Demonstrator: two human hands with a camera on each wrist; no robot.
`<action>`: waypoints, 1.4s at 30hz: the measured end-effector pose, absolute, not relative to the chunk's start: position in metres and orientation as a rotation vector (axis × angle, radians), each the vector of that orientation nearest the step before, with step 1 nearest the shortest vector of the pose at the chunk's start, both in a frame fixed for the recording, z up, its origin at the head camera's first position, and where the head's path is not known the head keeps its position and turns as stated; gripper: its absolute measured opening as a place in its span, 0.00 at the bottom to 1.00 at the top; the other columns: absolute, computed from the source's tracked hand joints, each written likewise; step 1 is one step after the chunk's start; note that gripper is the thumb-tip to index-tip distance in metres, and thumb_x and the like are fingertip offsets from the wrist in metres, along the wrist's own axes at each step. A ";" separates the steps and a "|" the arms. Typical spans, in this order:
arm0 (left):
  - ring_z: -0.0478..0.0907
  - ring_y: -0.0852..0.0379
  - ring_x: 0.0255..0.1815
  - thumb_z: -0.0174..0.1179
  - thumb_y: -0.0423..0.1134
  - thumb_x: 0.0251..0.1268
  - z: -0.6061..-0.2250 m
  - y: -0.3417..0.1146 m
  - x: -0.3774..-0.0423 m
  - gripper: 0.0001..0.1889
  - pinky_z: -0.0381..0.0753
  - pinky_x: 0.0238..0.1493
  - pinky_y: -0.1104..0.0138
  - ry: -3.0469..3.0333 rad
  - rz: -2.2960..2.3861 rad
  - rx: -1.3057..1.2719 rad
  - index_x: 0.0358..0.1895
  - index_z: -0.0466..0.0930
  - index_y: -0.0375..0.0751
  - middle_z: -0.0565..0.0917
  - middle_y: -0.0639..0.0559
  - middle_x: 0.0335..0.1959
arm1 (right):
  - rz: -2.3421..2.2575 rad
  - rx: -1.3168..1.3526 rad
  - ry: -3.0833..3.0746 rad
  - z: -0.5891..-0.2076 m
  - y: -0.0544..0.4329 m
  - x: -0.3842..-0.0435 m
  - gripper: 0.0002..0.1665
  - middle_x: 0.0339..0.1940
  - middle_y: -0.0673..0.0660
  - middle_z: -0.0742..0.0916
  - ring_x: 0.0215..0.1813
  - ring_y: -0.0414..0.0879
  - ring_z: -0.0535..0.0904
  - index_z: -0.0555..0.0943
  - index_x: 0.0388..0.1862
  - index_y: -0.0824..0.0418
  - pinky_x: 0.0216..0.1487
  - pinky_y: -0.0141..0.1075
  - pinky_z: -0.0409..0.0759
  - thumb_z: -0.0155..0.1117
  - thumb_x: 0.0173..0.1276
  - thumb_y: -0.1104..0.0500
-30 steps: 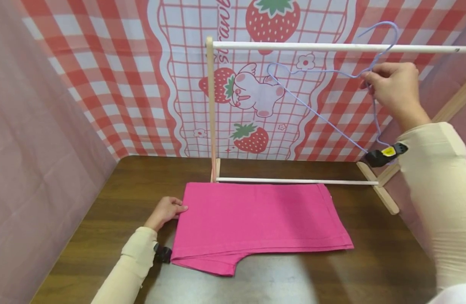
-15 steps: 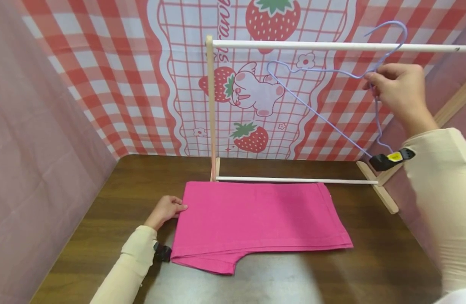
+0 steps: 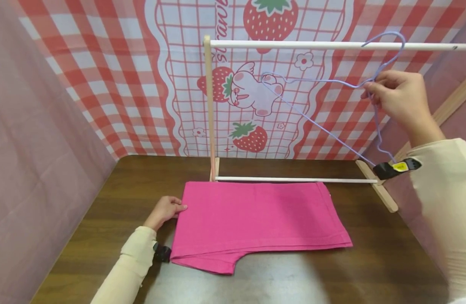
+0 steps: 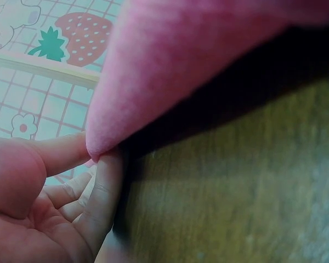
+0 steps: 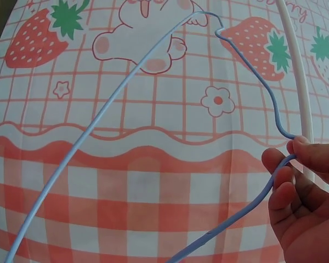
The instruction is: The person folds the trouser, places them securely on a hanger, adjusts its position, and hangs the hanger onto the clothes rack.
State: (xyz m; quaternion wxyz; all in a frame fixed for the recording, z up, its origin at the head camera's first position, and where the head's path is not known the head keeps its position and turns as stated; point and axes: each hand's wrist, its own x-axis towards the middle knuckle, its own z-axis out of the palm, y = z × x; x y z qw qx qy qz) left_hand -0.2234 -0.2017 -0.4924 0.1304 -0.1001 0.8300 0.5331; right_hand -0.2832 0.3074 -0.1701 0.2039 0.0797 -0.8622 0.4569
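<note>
Folded pink trousers [image 3: 263, 215] lie flat on the brown table [image 3: 115, 202]. My left hand [image 3: 166, 211] pinches their left edge; in the left wrist view, thumb and fingers [image 4: 105, 192] meet at the pink cloth [image 4: 148, 76]. Up at the right, my right hand [image 3: 402, 95] pinches a light-purple wire hanger [image 3: 324, 130] just below its hook. The hook rises past the white top rod [image 3: 286, 44] of a small clothes rack; I cannot tell whether it touches the rod. In the right wrist view, thumb and fingertips [image 5: 304, 150] close on the hanger wire [image 5: 260, 79].
The rack's wooden left post [image 3: 210, 105] stands behind the trousers, and its lower white rod [image 3: 293, 179] runs along their far edge. A wooden foot [image 3: 377, 185] is at the right. Strawberry-print cloth [image 3: 180, 84] hangs behind, with a pink curtain [image 3: 39, 139] at the left.
My right hand has moved slightly right and then down with the hanger, bringing its hook to the height of the top rod in view. The left hand and the trousers stay put.
</note>
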 end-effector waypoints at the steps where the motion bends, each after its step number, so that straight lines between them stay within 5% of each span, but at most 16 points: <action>1: 0.81 0.58 0.30 0.62 0.31 0.64 -0.493 -0.202 -0.223 0.15 0.86 0.38 0.62 2.412 1.547 -0.287 0.47 0.75 0.19 0.83 0.35 0.38 | 1.274 0.224 -2.405 -0.171 0.307 -0.282 0.09 0.16 0.35 0.84 0.19 0.30 0.75 0.83 0.29 0.48 0.22 0.19 0.73 0.64 0.67 0.62; 12: 0.82 0.58 0.30 0.61 0.30 0.64 -0.492 -0.202 -0.222 0.16 0.86 0.37 0.62 2.402 1.575 -0.271 0.47 0.75 0.18 0.83 0.34 0.38 | 1.265 0.247 -2.331 -0.191 0.299 -0.272 0.15 0.14 0.34 0.81 0.16 0.28 0.72 0.81 0.25 0.44 0.18 0.20 0.69 0.64 0.66 0.64; 30: 0.82 0.57 0.32 0.61 0.32 0.65 -0.493 -0.203 -0.222 0.16 0.86 0.39 0.61 2.424 1.546 -0.269 0.47 0.76 0.19 0.83 0.33 0.41 | 1.211 0.144 -2.434 -0.227 0.273 -0.257 0.07 0.14 0.32 0.81 0.18 0.29 0.74 0.78 0.31 0.53 0.20 0.22 0.72 0.60 0.71 0.57; 42: 0.81 0.59 0.31 0.62 0.33 0.65 -0.493 -0.204 -0.221 0.16 0.86 0.38 0.62 2.425 1.552 -0.268 0.47 0.76 0.20 0.83 0.34 0.40 | 1.222 0.212 -2.679 -0.261 0.263 -0.253 0.14 0.14 0.37 0.81 0.17 0.33 0.74 0.76 0.44 0.75 0.21 0.28 0.77 0.52 0.73 0.63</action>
